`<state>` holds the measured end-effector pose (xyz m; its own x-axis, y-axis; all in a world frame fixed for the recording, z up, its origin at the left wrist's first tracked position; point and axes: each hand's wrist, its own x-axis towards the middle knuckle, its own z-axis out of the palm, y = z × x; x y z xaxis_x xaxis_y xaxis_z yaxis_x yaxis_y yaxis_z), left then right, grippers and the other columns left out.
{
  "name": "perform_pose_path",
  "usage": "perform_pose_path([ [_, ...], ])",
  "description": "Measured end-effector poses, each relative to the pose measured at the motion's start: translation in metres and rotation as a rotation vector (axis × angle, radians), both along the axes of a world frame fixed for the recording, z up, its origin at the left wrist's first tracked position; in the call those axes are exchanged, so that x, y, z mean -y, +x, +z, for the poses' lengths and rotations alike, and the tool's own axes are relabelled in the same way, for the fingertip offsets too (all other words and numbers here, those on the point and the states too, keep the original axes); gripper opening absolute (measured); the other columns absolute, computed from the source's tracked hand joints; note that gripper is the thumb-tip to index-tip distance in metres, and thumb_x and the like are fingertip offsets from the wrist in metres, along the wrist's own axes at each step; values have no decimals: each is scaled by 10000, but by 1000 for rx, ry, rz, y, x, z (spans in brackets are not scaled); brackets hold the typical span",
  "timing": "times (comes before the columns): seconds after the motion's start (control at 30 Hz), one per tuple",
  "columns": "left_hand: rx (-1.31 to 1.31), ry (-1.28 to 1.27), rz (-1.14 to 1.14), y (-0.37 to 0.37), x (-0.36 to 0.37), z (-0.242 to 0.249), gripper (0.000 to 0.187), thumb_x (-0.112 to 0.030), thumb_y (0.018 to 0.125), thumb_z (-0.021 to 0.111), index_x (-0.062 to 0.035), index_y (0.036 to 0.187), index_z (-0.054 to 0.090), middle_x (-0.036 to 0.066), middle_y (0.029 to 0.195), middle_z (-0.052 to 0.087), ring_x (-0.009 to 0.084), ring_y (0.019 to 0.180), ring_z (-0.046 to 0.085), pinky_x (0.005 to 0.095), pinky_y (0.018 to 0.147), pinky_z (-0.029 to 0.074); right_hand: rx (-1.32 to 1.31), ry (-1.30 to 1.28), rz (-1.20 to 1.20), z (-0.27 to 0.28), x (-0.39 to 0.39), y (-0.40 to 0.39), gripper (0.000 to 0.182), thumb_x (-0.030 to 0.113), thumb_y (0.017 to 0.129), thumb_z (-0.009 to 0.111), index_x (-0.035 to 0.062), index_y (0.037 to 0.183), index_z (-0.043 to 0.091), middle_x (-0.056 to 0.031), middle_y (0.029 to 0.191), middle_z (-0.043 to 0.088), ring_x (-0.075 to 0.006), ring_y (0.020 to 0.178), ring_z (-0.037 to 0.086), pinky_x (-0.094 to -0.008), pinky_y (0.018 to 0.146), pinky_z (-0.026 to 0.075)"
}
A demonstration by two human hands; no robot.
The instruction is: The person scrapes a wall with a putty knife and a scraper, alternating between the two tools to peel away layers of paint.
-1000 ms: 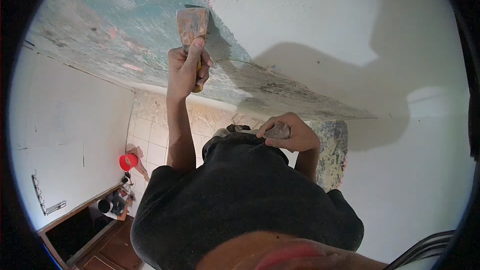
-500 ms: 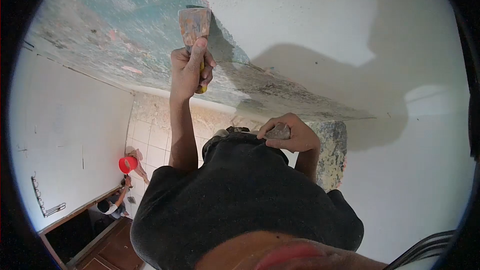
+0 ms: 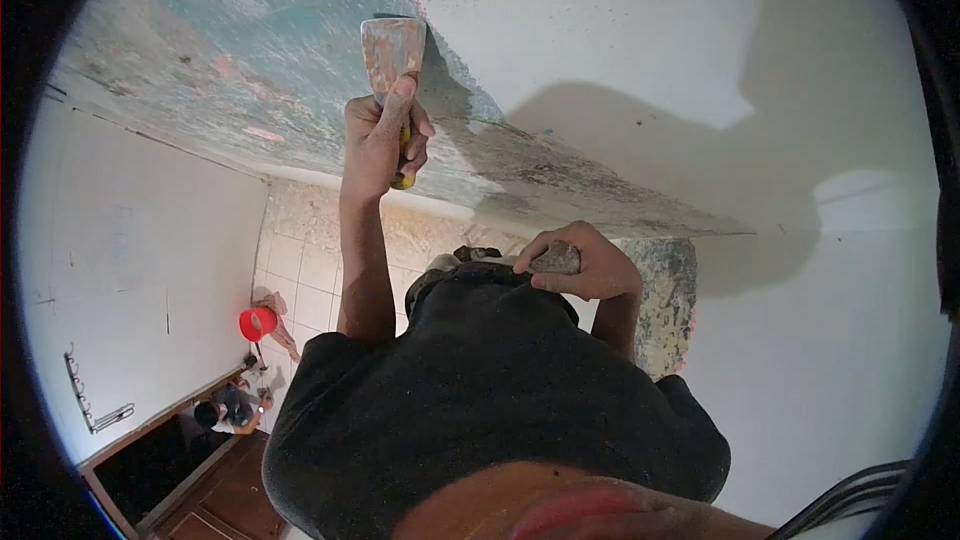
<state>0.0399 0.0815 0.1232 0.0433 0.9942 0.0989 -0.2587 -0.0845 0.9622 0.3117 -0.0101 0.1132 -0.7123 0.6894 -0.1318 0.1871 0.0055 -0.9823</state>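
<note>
My left hand (image 3: pixel 378 140) is closed round the yellow-and-black handle of a paint scraper (image 3: pixel 393 48). The scraper's wide, worn blade points up and meets the wall (image 3: pixel 270 0), where patchy green and grey show beside white paint. A shadow lies just right of the blade. Close to my waist, my right hand (image 3: pixel 590 265) is closed on a small grey-brown piece that looks like a stone (image 3: pixel 556 258). My fingers cover part of it, and it appears apart from the wall.
Pale floor tiles (image 3: pixel 300 260) lie below on the left. A red bucket (image 3: pixel 257 323) stands there beside a pinkish cloth (image 3: pixel 280 325). A co-worker (image 3: pixel 232 408) is near a brown door (image 3: pixel 225 485). Dark cables (image 3: pixel 850 500) hang at lower right.
My hands and the scraper stay nearly where they were, with a very slight shift in view. The co-worker's arm has drawn back from near the red bucket, and their body has turned.
</note>
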Motion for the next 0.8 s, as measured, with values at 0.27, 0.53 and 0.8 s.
perform_pose_path([
  [0.27,37,-12,-35,-5,-4,-8,548,-450,973,543,-55,593,549,2,424,390,79,316,352,228,302,252,7,-50,-22,1,5,0,204,124,807,726,41,992,703,-101,979,709,-216,946,655,-368,892,487],
  [0.53,-47,1,-3,-11,-3,0,550,-432,981,539,-48,587,543,0,431,389,84,315,351,233,307,246,28,-20,-18,1,6,0,208,107,796,734,43,991,704,-94,974,709,-203,945,650,-353,885,482],
  [0.8,-122,43,69,-10,-2,14,551,-422,970,568,-6,609,577,4,423,404,73,322,361,240,322,259,-1,-7,5,-2,7,-2,206,108,791,735,64,990,706,-87,968,711,-204,942,655,-376,881,485],
])
